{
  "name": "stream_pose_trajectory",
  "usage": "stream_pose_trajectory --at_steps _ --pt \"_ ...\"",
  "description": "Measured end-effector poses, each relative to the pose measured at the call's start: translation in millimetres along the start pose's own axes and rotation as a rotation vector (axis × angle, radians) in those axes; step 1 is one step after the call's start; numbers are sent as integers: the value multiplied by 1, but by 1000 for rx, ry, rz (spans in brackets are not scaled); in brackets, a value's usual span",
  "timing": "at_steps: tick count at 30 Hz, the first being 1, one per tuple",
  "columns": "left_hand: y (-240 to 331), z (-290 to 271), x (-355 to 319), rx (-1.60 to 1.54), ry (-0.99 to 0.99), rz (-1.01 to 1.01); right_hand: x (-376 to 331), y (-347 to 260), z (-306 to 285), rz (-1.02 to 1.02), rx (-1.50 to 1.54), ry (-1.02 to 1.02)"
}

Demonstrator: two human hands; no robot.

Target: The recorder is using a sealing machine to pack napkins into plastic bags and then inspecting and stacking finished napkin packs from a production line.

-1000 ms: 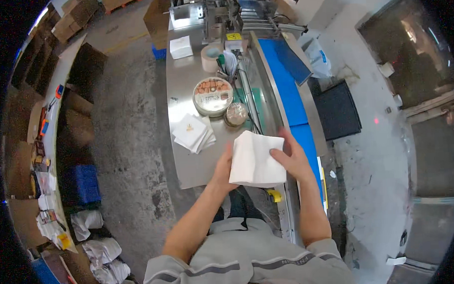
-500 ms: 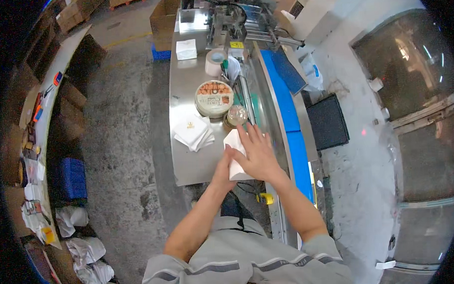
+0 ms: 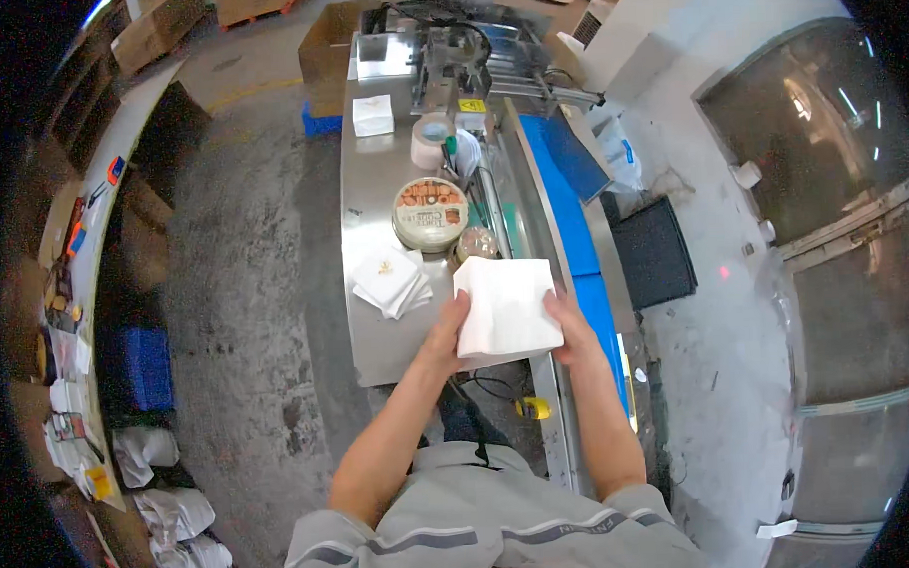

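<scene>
Over the metal table point(image 3: 376, 343), both hands point(image 3: 441, 343) clasp a white stack point(image 3: 510, 307) between them.

The white paper stack point(image 3: 507, 307) hides most fingers of the left hand point(image 3: 442, 338) and the right hand point(image 3: 578, 330), part of the tabletop point(image 3: 385, 352) toward its near right corner, and the near side of a small round container point(image 3: 476, 244); the mark point(image 3: 385, 267) on the top napkin point(image 3: 382, 283) by the left edge is too small to make out, and the machine point(image 3: 454, 62) at the far edge looks blurred
</scene>
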State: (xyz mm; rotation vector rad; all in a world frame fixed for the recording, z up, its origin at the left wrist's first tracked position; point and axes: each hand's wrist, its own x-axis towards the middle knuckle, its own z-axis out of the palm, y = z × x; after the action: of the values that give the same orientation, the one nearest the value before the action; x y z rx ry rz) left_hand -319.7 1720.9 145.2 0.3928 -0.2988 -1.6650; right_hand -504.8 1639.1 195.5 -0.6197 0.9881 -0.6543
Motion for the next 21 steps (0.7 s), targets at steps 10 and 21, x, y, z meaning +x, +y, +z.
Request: stream_pose_trajectory --at_steps 10,21 --pt "41 14 7 511 148 -183 -2 -11 -7 -269 -379 -68" --pt "40 39 46 426 189 46 -6 2 -15 -278 318 -172"
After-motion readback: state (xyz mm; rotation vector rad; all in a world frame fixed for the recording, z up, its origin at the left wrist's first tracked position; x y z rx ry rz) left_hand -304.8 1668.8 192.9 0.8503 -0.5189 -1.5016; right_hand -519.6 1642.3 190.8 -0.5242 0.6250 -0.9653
